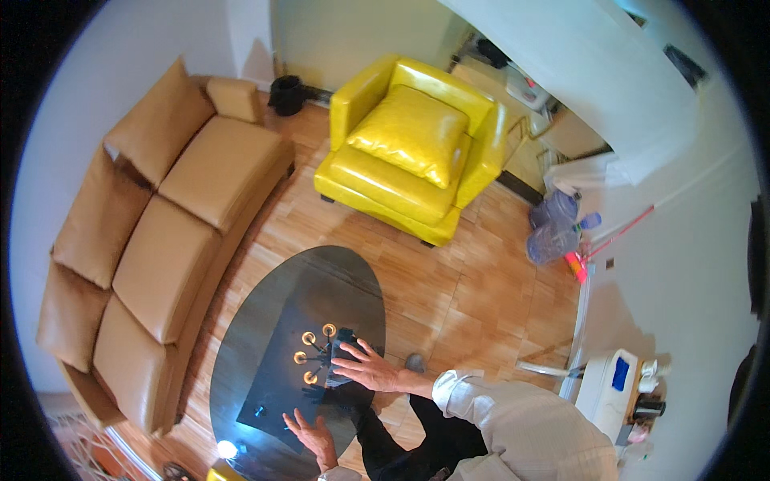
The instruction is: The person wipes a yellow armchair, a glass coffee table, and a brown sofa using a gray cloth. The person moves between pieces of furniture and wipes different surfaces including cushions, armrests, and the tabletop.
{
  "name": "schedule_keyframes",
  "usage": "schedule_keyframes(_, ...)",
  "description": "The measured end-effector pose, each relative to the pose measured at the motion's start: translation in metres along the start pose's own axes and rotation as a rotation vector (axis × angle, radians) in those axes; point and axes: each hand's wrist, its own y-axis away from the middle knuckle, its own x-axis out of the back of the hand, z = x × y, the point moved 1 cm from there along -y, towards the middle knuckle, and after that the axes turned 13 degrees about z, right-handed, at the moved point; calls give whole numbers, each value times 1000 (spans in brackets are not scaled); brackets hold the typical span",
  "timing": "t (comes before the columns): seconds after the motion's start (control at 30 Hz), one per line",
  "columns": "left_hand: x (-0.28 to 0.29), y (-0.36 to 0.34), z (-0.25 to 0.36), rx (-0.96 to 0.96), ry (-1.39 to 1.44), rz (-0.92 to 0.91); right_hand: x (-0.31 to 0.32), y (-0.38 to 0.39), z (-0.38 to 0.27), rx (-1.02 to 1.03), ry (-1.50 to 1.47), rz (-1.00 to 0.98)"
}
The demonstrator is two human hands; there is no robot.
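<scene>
A dark, glossy oval table (241, 361) stands in front of me. On it is a cluster of several small gold-ringed round pieces (309, 338) joined by thin dark arms. Just right of the cluster, my right hand (370, 370) lies across a black box-like object (340, 375), its fingers over the side. Against the dark table the object's exact kind is hard to make out. Nearer the front edge, my left hand (314, 439) hovers with fingers spread and nothing visible in it. A small dark item (259, 410) with a bluish glint sits left of that hand.
A tan sofa (164, 264) runs along the left wall. Beyond the table stands a yellow armchair (409, 152), with a black bin (287, 96) behind. Large clear bottles (552, 240) and a red-handled mop (576, 266) are by the right wall. A white cabinet (607, 393) is lower right.
</scene>
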Motion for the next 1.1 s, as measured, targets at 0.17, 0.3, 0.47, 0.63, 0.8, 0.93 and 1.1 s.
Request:
schedule_keyframes(0.17, -12, 20, 101, -146, -10, -86, 65, 40, 43, -57, -46, 203)
schedule_keyframes(0.3, -30, 36, 180, -271, 62, -128, 127, 66, 74, -110, 33, 289)
schedule_keyframes(0.47, -60, 58, 270, -345, 164, -141, 201, 104, 110, -176, 95, 320)
schedule_keyframes(0.63, -86, 56, 344, -521, 218, -161, 262, 131, 142, -257, 179, 485)
schedule_keyframes(0.8, -115, 43, 401, -655, 267, -235, 308, 153, 163, -395, 315, 571)
schedule_keyframes(0.93, -140, 36, 440, -691, 294, -304, 332, 168, 182, -493, 350, 545)
schedule_keyframes(1.1, -179, 3, 471, -753, 329, -302, 347, 162, 222, -540, 429, 523)
